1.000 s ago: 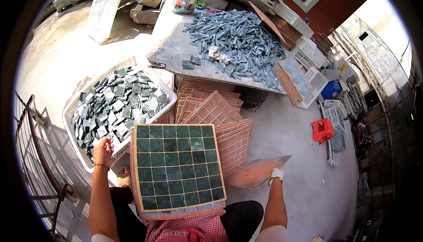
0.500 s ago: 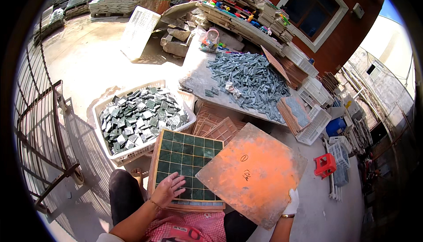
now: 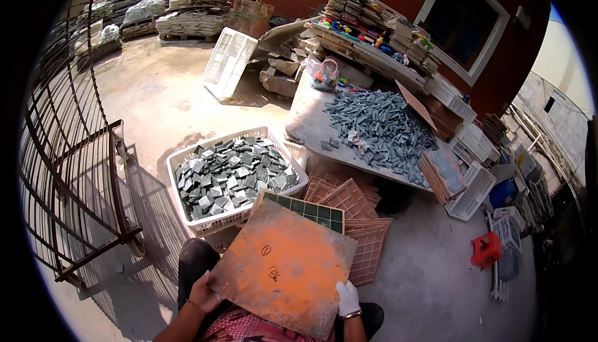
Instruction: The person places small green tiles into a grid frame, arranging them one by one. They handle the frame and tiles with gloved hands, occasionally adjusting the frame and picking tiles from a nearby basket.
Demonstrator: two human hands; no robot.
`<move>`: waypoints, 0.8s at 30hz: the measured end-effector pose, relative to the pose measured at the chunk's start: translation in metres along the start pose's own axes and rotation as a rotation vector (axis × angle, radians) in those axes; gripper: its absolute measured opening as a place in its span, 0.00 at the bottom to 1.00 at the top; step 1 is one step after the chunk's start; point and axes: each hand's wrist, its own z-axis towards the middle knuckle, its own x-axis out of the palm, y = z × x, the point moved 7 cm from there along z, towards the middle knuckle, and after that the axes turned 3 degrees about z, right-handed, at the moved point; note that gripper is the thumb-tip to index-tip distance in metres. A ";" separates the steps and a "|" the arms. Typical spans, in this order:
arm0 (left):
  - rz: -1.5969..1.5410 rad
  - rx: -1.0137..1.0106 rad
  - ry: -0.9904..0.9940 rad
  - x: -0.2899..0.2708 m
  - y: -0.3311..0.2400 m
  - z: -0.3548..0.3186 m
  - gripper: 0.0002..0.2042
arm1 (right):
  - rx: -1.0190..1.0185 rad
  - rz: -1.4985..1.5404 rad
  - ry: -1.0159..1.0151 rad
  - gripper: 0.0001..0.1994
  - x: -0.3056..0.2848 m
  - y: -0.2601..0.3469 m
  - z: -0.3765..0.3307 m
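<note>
I have the orange board (image 3: 283,261) in front of me, covering most of the green-tiled panel (image 3: 319,212), with my left grip (image 3: 204,293) pinching its left corner and my gloved right grip (image 3: 347,298) pinching its right edge. I judge it stiff and flat, manageable in weight but awkwardly broad, perhaps a little slick where the surface is smudged, so opposite edges look like the surest places to hold it. Whatever part of each grip lies beneath the board is hidden, and I cannot tell whether board and panel touch.
</note>
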 end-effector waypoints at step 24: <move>2.170 0.163 -0.507 -0.016 -0.011 0.141 0.24 | -0.227 -0.564 -0.152 0.12 -0.017 0.021 0.141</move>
